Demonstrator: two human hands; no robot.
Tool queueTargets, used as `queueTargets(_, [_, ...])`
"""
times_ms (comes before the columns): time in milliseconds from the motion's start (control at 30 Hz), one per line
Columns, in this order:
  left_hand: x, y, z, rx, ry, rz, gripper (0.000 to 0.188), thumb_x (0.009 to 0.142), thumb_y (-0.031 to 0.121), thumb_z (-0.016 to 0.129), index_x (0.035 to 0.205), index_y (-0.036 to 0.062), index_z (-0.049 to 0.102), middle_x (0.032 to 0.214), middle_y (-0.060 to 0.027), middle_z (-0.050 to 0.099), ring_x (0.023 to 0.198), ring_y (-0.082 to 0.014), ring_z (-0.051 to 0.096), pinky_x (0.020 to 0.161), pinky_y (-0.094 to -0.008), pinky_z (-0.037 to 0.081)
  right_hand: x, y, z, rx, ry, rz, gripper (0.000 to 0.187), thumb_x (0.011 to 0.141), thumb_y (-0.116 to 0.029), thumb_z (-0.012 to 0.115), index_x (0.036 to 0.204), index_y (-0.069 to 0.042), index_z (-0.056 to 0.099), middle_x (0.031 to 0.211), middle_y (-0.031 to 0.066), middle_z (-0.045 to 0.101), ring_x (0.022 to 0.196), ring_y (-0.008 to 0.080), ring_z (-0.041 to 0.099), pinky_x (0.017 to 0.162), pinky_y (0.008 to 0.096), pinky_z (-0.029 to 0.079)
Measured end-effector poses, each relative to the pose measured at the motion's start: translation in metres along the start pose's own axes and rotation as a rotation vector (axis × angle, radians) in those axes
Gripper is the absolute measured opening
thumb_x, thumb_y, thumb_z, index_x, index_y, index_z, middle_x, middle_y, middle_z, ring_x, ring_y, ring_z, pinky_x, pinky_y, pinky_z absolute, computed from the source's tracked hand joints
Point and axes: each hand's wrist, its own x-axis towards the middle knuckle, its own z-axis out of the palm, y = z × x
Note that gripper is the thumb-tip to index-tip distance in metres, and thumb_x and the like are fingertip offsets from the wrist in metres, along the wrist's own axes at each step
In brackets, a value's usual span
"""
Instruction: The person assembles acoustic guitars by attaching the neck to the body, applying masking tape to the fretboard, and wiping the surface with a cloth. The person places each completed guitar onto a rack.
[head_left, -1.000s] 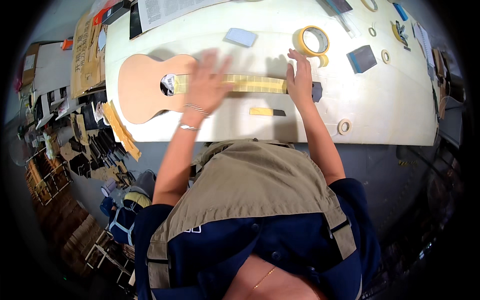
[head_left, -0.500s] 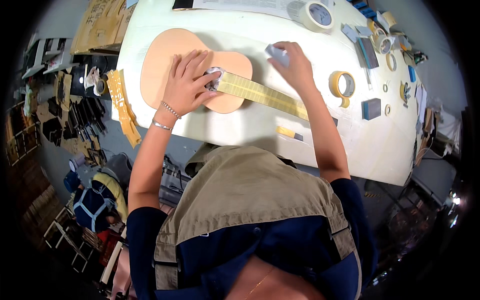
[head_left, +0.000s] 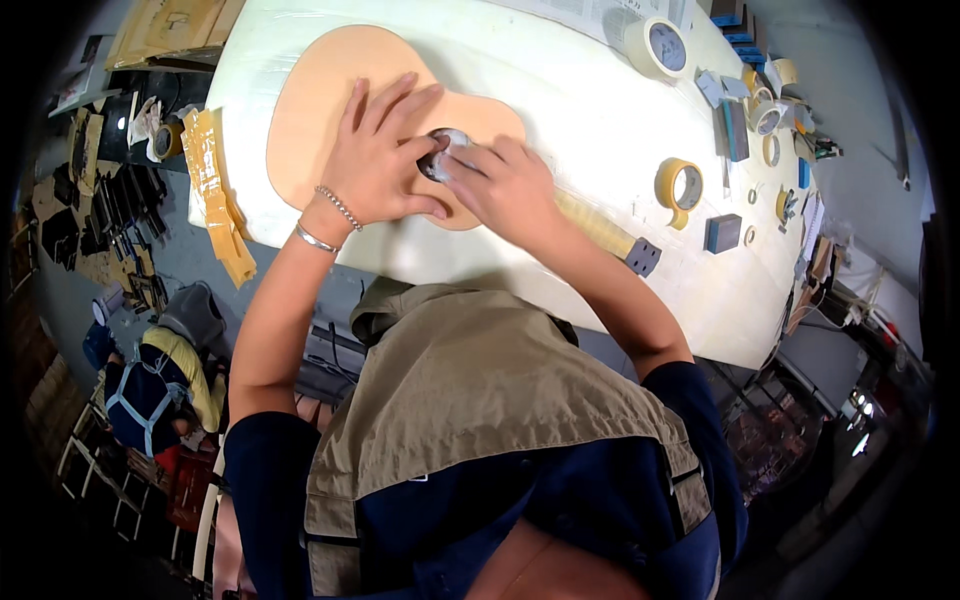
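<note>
Right hand (head_left: 516, 192) has moved over to the sound hole (head_left: 429, 168) of the guitar (head_left: 320, 110), lying on the table (head_left: 590, 110); half-curled, hold unclear. Left hand (head_left: 375, 170) spread wide on the guitar, holding nothing. Fretboard tape (head_left: 592, 222) already on; sound-hole work looks underway, remainder can't be judged.

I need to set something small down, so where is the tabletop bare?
Bare patches: between the guitar body, printed sheet and white tape roll; and below the dark block, right of the headstock. Crowded: the far right, with tape rolls and blocks, and the soundhole, where left hand and right hand are.
</note>
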Motion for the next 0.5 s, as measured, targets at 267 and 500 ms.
queueTargets(267, [0.000,0.000,0.000,-0.017,0.000,-0.006,0.064,0.054,0.067,0.067,0.092,0.0156,0.066,0.138,-0.0041,0.042,0.133,-0.0290,0.030,0.109,-0.0572,0.014,0.001,0.010,0.004,0.053,-0.043,-0.038,0.028,0.065,-0.015,0.072,0.092,-0.012,0.069,0.096,-0.0052,0.061,0.079,0.0170,0.050,0.063,0.0292,0.047])
queueTargets(500, [0.001,0.002,0.000,0.015,-0.019,0.014,0.068,0.058,0.072,0.062,0.092,0.0131,0.065,0.139,-0.0066,0.042,0.132,-0.0307,0.031,0.108,-0.0576,0.014,0.001,0.014,0.012,0.099,0.012,-0.029,0.029,0.065,-0.010,0.075,0.093,-0.010,0.069,0.101,-0.0014,0.063,0.074,0.0192,0.054,0.065,0.0306,0.046])
